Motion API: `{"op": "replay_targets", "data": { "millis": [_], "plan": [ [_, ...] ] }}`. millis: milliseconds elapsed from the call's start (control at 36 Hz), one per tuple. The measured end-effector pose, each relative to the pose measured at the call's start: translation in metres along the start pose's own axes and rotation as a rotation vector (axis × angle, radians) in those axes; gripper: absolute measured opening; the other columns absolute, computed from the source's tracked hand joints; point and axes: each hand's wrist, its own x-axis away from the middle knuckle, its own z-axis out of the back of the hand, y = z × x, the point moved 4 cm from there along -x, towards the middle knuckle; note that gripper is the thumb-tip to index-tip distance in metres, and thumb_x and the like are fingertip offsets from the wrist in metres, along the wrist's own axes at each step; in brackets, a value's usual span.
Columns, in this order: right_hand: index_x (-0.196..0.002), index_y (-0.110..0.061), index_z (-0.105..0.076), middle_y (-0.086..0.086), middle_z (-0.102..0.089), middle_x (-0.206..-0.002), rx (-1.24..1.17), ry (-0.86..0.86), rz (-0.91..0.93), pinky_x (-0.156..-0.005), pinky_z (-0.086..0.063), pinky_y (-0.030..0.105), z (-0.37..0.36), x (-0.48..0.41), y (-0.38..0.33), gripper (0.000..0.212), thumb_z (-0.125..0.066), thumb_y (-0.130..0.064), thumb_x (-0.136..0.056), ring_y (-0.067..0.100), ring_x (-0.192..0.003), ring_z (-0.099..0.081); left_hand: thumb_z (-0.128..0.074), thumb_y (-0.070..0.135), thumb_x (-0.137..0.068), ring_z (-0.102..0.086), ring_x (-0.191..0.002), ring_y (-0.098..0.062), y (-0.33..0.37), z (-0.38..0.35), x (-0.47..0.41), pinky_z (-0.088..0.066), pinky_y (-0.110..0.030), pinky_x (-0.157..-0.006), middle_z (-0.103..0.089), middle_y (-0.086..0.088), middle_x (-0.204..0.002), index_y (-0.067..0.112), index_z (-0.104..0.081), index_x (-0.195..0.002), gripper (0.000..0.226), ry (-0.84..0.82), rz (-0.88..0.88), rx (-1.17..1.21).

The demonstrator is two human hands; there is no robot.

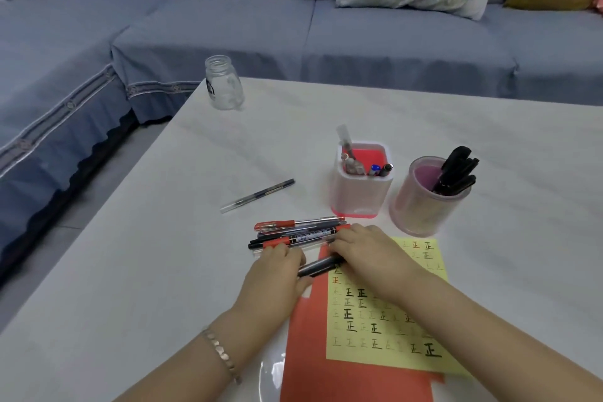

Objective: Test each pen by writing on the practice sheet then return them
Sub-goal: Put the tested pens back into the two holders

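While I watch from the head camera, both hands hold one black pen [321,266] over the top left corner of the yellow practice sheet [385,320]. The left hand [277,274] and right hand [365,251] each have fingers curled round one end. The sheet lies on a red folder [310,356]. A bundle of pens [300,233] lies just beyond on the desk [163,271], with two pen holders [359,196] behind.

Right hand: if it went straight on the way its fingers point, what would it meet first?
The right hand, gripping a black pen together with the left hand, points up-left. It would first meet the pile of pens right in front of it, and may be touching it already.
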Motion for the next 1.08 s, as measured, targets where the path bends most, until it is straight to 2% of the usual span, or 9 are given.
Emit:
{"op": "replay_targets", "data": {
  "millis": [83,139,194,333,472,583,750,861,1083],
  "plan": [
    [-0.108,-0.014,-0.057,0.004,-0.054,-0.114,0.116,-0.067,0.051,-0.085,-0.037,0.031,-0.002,-0.002,-0.001,0.022,-0.051,-0.011,-0.087,0.023,-0.107,-0.048,-0.05,0.036,-0.092,-0.041,-0.105,-0.016,0.0,-0.004,-0.002,-0.03,-0.022,-0.078,-0.049,0.0,-0.111,0.019,-0.052,-0.111,0.025,-0.066,0.0,0.0],
    [-0.078,-0.015,-0.065,0.003,-0.061,-0.083,0.207,-0.015,0.097,-0.063,-0.043,0.025,0.0,-0.002,-0.005,0.015,-0.07,-0.016,-0.064,0.02,-0.078,-0.06,-0.047,0.034,-0.094,-0.041,-0.107,-0.018,0.001,-0.006,-0.002,-0.031,-0.025,-0.082,-0.049,-0.002,-0.113,0.016,-0.052,-0.111,0.025,-0.092,-0.01,-0.055],
    [-0.06,-0.021,-0.061,-0.003,-0.058,-0.065,0.242,0.025,0.117,-0.049,-0.04,0.019,0.001,-0.001,-0.006,0.007,-0.067,-0.022,-0.056,0.015,-0.058,-0.058,-0.044,0.033,-0.095,-0.041,-0.108,-0.019,0.002,-0.005,0.0,-0.033,-0.026,-0.084,-0.048,-0.002,-0.114,0.016,-0.052,-0.113,0.026,-0.108,-0.02,-0.082],
    [-0.086,-0.016,-0.053,-0.002,-0.054,-0.082,-0.06,-0.086,0.01,-0.065,-0.036,0.026,0.012,0.015,0.0,0.012,-0.055,-0.01,-0.077,0.018,-0.08,-0.051,-0.055,0.027,-0.091,-0.051,-0.084,-0.014,0.004,0.012,0.006,-0.039,-0.024,-0.073,-0.054,0.001,-0.091,0.018,-0.057,-0.09,0.01,-0.049,0.062,0.418],
    [-0.082,-0.033,-0.038,-0.005,-0.048,-0.07,-0.54,-0.077,-0.142,-0.058,-0.035,0.03,0.019,0.053,0.004,0.014,-0.04,-0.025,-0.094,0.01,-0.061,-0.04,-0.067,0.008,-0.082,-0.064,-0.066,-0.014,0.018,0.034,0.007,-0.05,-0.021,-0.059,-0.068,-0.003,-0.069,0.014,-0.067,-0.084,0.006,0.015,0.207,1.062],
    [-0.088,-0.035,-0.052,-0.017,-0.056,-0.071,-0.827,0.105,-0.245,-0.06,-0.039,0.018,0.029,0.079,0.01,0.014,-0.044,-0.027,-0.095,0.002,-0.064,-0.049,-0.065,0.008,-0.084,-0.062,-0.057,-0.01,0.028,0.04,0.005,-0.052,-0.019,-0.056,-0.067,-0.005,-0.063,0.006,-0.066,-0.082,0.003,0.066,0.319,1.291],
    [-0.098,-0.026,-0.062,-0.007,-0.063,-0.075,-0.551,0.386,-0.513,-0.069,-0.045,0.031,0.062,0.109,0.042,0.022,-0.04,-0.03,-0.095,0.012,-0.076,-0.059,-0.055,0.003,-0.09,-0.07,-0.078,-0.02,0.051,0.052,-0.001,-0.057,-0.022,-0.061,-0.069,-0.01,-0.087,0.008,-0.062,-0.089,0.009,0.225,0.347,1.463],
    [-0.121,-0.025,-0.059,-0.005,-0.051,-0.079,-0.465,0.511,-0.579,-0.063,-0.034,0.01,0.099,0.12,0.065,0.033,-0.041,-0.02,-0.095,0.003,-0.074,-0.05,-0.054,0.007,-0.091,-0.07,-0.062,-0.016,0.078,0.079,-0.011,-0.056,-0.026,-0.062,-0.07,0.013,-0.07,0.023,-0.06,-0.091,0.017,0.369,0.214,1.348],
    [-0.077,-0.019,-0.065,-0.005,-0.059,-0.074,-0.322,0.668,-0.635,-0.059,-0.029,0.019,0.158,0.126,0.091,0.008,-0.069,-0.013,-0.08,0.011,-0.068,-0.051,-0.06,0.005,-0.087,-0.067,-0.084,-0.021,0.135,0.125,-0.047,-0.051,-0.015,-0.063,-0.064,-0.014,-0.104,0.027,-0.06,-0.086,0.022,0.628,-0.129,1.343]
  ]
}}
